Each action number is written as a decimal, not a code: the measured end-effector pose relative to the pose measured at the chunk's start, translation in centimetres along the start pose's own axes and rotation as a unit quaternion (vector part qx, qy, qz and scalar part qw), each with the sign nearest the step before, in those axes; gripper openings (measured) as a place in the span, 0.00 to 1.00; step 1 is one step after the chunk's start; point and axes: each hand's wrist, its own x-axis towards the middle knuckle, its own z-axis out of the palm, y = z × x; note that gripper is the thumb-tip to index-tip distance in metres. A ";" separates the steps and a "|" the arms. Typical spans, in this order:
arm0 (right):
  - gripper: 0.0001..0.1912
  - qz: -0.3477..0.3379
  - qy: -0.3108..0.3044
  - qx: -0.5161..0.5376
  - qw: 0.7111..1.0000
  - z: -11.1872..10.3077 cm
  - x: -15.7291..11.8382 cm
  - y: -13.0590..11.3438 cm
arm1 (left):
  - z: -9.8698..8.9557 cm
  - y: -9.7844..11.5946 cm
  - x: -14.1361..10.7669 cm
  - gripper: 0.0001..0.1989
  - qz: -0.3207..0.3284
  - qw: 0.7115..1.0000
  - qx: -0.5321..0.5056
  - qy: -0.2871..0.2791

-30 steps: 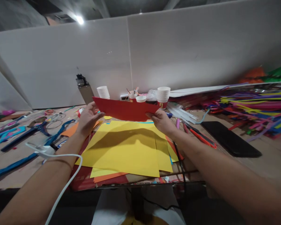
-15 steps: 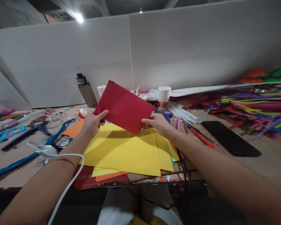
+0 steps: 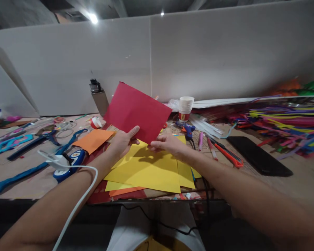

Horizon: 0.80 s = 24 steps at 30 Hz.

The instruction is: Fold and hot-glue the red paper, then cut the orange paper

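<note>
A red sheet of paper (image 3: 138, 111) is held up at a tilt above the table. My left hand (image 3: 122, 142) grips its lower edge, thumb on the near face and fingers behind. At the sheet's bottom corner, my right hand (image 3: 167, 144) pinches the paper between thumb and fingers. Beneath both hands lie several yellow sheets (image 3: 151, 174), overlapping, with an orange edge poking out at the front. An orange sheet (image 3: 94, 140) rests to the left of them, beyond my left forearm.
A brown bottle (image 3: 100, 101) and stacked paper cups (image 3: 185, 108) stand near the back panel. To the right are a blue glue gun (image 3: 187, 129), an orange-handled tool (image 3: 229, 155), a black phone (image 3: 259, 155) and pipe cleaners (image 3: 290, 122). A white cable (image 3: 80, 202) crosses my left forearm.
My left hand has slid from the sheet's left corner along its lower edge toward the middle. My right hand has come inward to the bottom corner. The orange sheet is more exposed.
</note>
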 end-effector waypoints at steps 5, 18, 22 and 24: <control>0.14 -0.010 0.015 -0.135 0.991 0.8 -0.5 0.2 | -0.3 -0.1 0.1 0.24 -0.015 0.999 -0.048 0.017; 0.09 -0.106 0.178 -0.134 0.969 -3.6 0.6 -0.8 | -2.0 -0.9 1.1 0.18 0.152 0.978 0.115 -0.089; 0.13 -0.139 0.286 -0.118 0.941 -5.7 1.2 -1.4 | -3.7 -0.7 1.3 0.14 0.252 0.883 0.365 -0.150; 0.13 -0.146 0.334 -0.139 0.921 -6.1 1.4 -1.4 | -4.3 -0.4 1.4 0.18 0.284 0.828 0.426 -0.231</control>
